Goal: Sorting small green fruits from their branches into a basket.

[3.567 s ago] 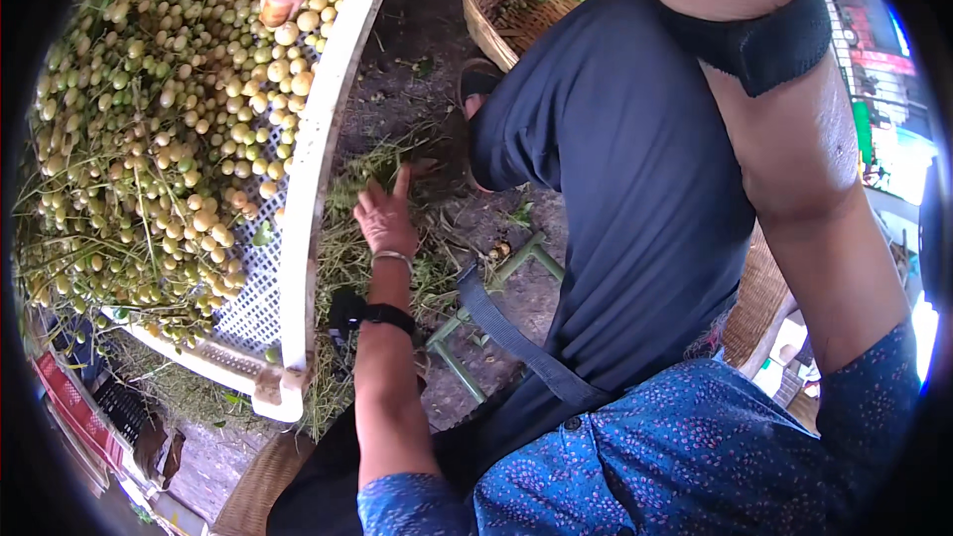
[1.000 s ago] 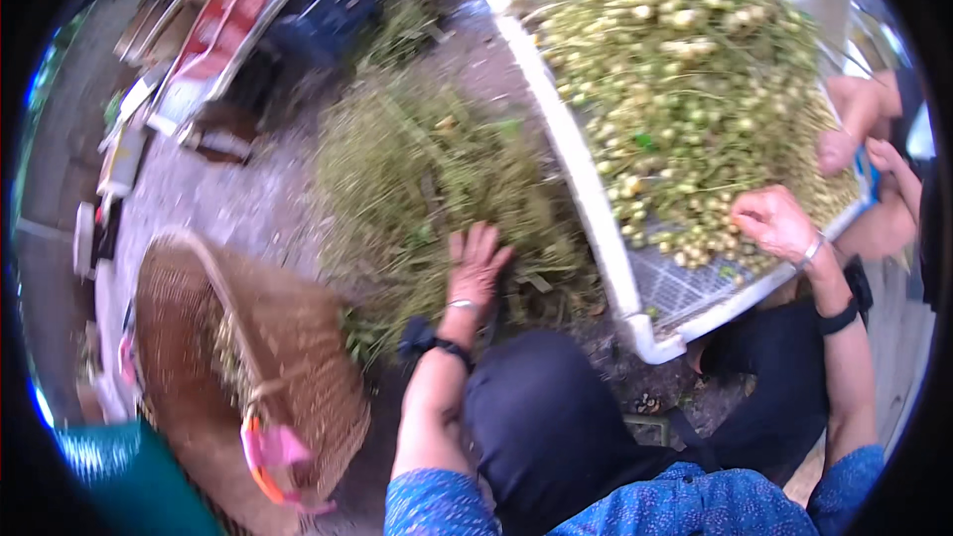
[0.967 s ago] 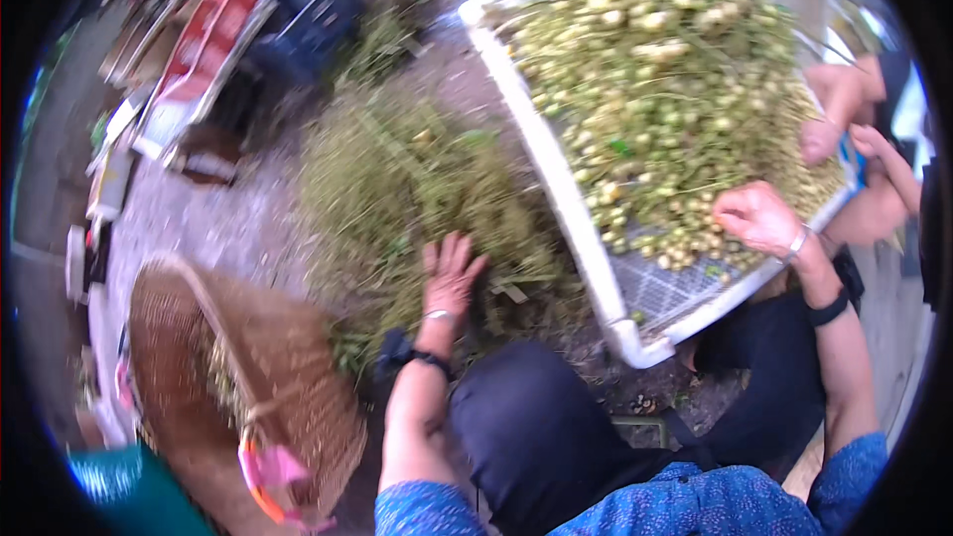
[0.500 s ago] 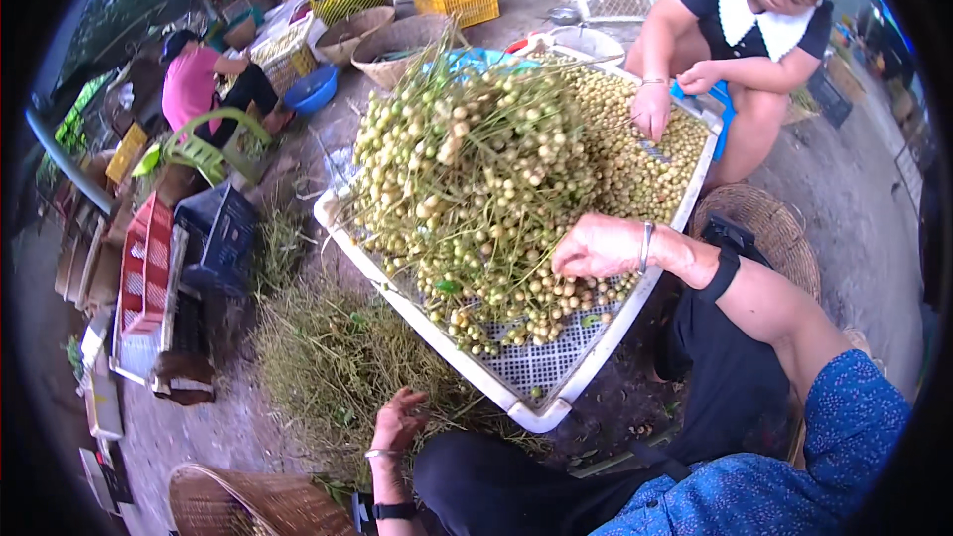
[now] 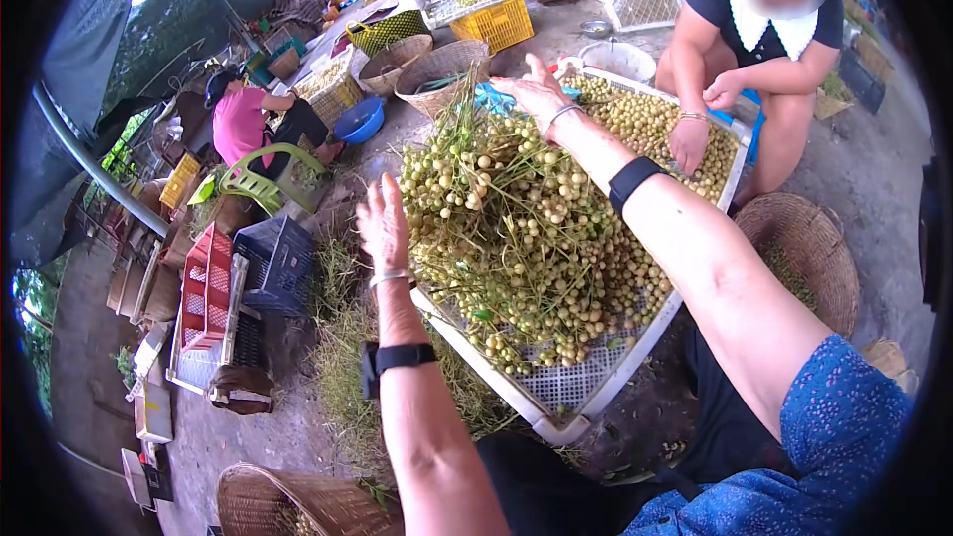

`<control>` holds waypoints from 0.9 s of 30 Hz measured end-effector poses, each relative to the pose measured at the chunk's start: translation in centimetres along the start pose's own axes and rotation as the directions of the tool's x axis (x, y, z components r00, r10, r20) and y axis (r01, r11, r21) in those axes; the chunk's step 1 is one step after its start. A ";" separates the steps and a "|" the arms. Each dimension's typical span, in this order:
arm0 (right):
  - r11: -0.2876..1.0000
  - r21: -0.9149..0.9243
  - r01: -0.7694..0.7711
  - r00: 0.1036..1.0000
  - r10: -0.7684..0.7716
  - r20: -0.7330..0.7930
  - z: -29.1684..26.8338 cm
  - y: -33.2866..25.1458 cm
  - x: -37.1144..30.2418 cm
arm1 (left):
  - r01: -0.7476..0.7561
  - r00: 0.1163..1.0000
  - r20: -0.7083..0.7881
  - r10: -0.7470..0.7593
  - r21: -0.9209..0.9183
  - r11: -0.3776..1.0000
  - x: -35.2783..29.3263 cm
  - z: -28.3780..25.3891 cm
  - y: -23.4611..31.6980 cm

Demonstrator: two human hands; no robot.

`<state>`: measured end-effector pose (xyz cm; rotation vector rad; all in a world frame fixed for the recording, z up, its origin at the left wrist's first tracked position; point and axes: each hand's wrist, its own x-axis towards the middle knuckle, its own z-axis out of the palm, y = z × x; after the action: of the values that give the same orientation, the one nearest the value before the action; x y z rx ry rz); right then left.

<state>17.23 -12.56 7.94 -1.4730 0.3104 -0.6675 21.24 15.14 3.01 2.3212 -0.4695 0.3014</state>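
Note:
A tall heap of round yellow-green fruit on thin green stems point(image 5: 536, 248) fills much of a white mesh tray point(image 5: 581, 377). Beside the heap's left edge, my left hand point(image 5: 384, 223) is raised with its fingers apart. My right hand point(image 5: 536, 97) reaches over the heap's far side, fingers stretched out, with nothing in it. Loose picked fruit point(image 5: 650, 134) covers the tray's far right part. There a co-worker's hand point(image 5: 688, 144) rests among the fruit, and that person's other hand point(image 5: 725, 89) is held near the chest.
Stripped stems point(image 5: 367, 367) lie on the ground left of the tray. A woven basket point(image 5: 804, 258) stands at right, another basket point(image 5: 298, 501) at lower left. Red point(image 5: 208, 283) and dark blue crates point(image 5: 278, 263) are at left. A person in pink point(image 5: 243, 124) sits farther back by a blue basin point(image 5: 359, 121).
Both my hands have moved up and forward, the right from the heap's near side to its far side, the left from low over the stripped stems to the heap's left edge.

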 end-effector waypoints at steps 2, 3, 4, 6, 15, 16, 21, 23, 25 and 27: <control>0.970 0.226 -0.088 0.968 0.030 0.248 1.5 0.9 -0.4 | 0.176 0.977 0.210 -0.032 -0.716 0.676 0.5 2.2 -1.2; 0.998 0.052 -0.045 0.973 0.032 0.228 1.4 1.3 0.6 | 0.187 0.973 0.230 -0.024 -0.719 0.669 0.4 3.6 0.4; 0.992 -0.125 -0.007 0.977 0.034 0.212 1.2 1.6 1.4 | 0.154 0.982 0.187 -0.028 -0.707 0.690 0.2 4.5 1.7; 0.996 -0.076 0.037 0.953 -0.012 0.303 3.1 2.0 0.9 | 0.103 0.995 0.069 -0.077 -0.651 0.752 -0.9 4.1 2.8; 0.928 0.270 -0.256 0.879 0.108 0.464 -0.8 1.1 0.2 | -0.409 0.871 -0.376 0.316 -0.197 0.891 -7.8 4.4 9.7; 0.860 0.360 -0.363 0.858 0.158 0.488 -2.1 1.8 -0.3 | -0.455 0.821 -0.422 0.384 -0.079 0.887 -8.7 4.7 10.2; 0.892 0.353 -0.282 0.917 0.142 0.374 -8.6 0.4 -6.3 | -0.525 0.834 -0.307 0.458 -0.189 0.830 -13.5 5.2 14.3; 0.917 0.328 -0.227 0.957 0.148 0.249 -10.6 1.1 -7.9 | -0.518 0.850 -0.235 0.471 -0.211 0.829 -14.8 5.9 14.9; 0.937 0.291 -0.194 0.970 0.138 0.202 -12.2 2.3 -8.6 | -0.528 0.848 -0.171 0.501 -0.209 0.823 -15.9 6.5 15.0; 0.954 0.253 -0.160 0.980 0.123 0.154 -13.5 3.2 -9.3 | -0.552 0.834 -0.138 0.534 -0.208 0.808 -16.9 6.4 15.3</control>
<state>2.85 -18.15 1.61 -1.2207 0.2099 -0.4698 0.08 4.62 2.17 1.8893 -1.0784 0.5680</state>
